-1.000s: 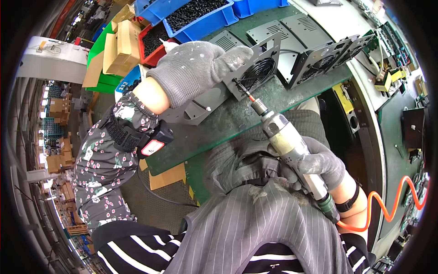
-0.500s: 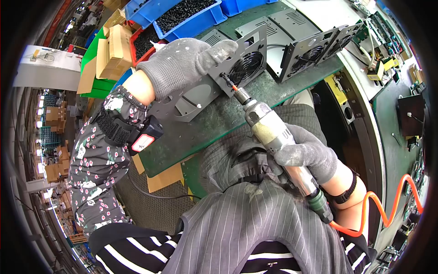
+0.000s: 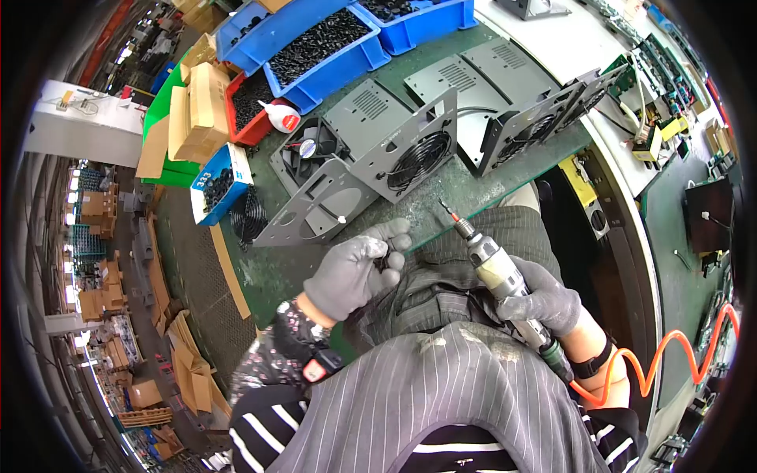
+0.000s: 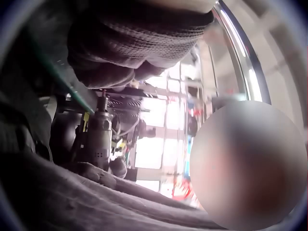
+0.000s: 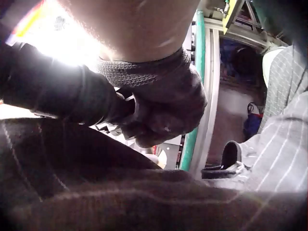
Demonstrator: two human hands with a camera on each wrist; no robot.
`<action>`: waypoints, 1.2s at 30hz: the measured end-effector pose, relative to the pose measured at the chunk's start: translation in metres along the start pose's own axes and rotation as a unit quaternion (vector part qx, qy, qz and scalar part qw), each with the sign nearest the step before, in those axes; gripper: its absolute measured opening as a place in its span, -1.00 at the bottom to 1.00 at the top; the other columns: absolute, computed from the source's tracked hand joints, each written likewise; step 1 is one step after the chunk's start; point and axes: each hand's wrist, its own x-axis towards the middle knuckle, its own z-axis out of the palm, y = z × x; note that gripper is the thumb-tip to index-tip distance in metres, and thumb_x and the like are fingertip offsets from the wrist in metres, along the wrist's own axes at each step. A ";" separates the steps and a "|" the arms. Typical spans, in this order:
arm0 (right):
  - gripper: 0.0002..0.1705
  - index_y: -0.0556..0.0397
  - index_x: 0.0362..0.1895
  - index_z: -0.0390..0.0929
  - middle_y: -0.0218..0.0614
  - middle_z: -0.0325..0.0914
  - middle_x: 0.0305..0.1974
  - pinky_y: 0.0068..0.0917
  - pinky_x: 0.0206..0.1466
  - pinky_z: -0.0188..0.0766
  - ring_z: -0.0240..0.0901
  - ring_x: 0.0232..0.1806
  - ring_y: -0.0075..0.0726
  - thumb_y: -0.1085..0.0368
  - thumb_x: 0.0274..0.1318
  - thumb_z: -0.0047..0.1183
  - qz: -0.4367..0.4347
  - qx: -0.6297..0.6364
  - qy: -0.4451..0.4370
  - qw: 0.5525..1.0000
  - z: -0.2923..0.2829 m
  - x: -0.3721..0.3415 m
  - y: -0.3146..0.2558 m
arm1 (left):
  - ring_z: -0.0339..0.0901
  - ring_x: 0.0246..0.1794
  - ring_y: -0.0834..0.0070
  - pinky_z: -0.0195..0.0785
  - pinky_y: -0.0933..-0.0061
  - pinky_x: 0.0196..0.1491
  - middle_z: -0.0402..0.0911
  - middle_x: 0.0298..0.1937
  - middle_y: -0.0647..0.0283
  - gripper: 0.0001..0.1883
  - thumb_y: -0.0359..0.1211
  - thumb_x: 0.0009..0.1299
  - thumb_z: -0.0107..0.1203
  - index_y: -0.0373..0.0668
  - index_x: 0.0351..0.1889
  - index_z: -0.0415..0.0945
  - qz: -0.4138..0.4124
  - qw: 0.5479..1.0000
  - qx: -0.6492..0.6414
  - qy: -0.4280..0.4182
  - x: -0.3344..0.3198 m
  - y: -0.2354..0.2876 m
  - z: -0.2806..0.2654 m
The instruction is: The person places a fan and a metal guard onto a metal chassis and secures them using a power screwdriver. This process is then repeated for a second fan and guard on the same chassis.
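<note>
1. Left hand has left the fan plate on the table; can't tell if it's holding anything.
2. Right hand grips the driver, tip now off the plate: screwing seems paused.

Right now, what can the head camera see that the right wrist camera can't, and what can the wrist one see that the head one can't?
Only the head view shows the left hand, the tip of the driver and the blue bins at the back of the table.

Only the right wrist view shows what looks like a dark shoe, down low past the table's edge.

Both show the right hand in its grey glove, and striped cloth.
</note>
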 end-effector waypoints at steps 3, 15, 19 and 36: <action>-0.28 0.18 -0.02 0.36 -0.44 0.39 -0.31 -0.56 -0.17 0.27 0.27 -0.28 -0.56 0.04 -0.24 0.35 0.031 -0.010 -0.006 0.999 -0.001 0.001 -0.001 | 0.16 -0.53 0.71 0.23 0.72 -0.53 0.38 -0.20 0.29 -0.61 -0.39 0.43 -0.15 -0.33 0.20 0.25 0.011 0.994 -0.106 0.033 0.011 -0.015 -0.014; -0.03 0.25 0.21 0.23 -0.39 0.40 -0.15 -0.56 -0.05 0.28 0.28 -0.18 -0.55 0.07 -0.29 0.39 0.019 0.022 -0.062 0.998 -0.001 0.010 -0.006 | 0.29 -0.53 0.70 0.24 0.72 -0.52 0.45 -0.35 0.39 -0.62 -0.23 0.47 -0.09 -0.29 0.12 0.37 0.090 0.990 -0.110 0.006 0.018 -0.019 -0.009; -0.07 0.24 0.17 0.25 -0.38 0.40 -0.17 -0.57 -0.09 0.29 0.29 -0.18 -0.55 0.10 -0.29 0.40 0.025 0.030 -0.074 0.996 0.002 0.010 -0.013 | 0.33 -0.48 0.66 0.29 0.69 -0.44 0.46 -0.29 0.35 -0.63 -0.29 0.45 -0.07 -0.30 0.14 0.36 0.107 0.986 -0.124 0.034 0.018 -0.020 -0.012; -0.34 0.18 -0.01 0.31 -0.38 0.45 -0.34 -0.59 -0.45 0.41 0.40 -0.50 -0.57 0.18 -0.16 0.36 0.009 0.013 -0.181 0.983 0.015 0.004 -0.005 | 0.14 -0.68 0.81 -0.03 0.76 -0.62 0.39 -0.56 0.49 -0.57 0.00 0.35 0.09 -0.26 -0.32 0.52 0.223 0.926 0.262 0.158 0.003 -0.018 0.002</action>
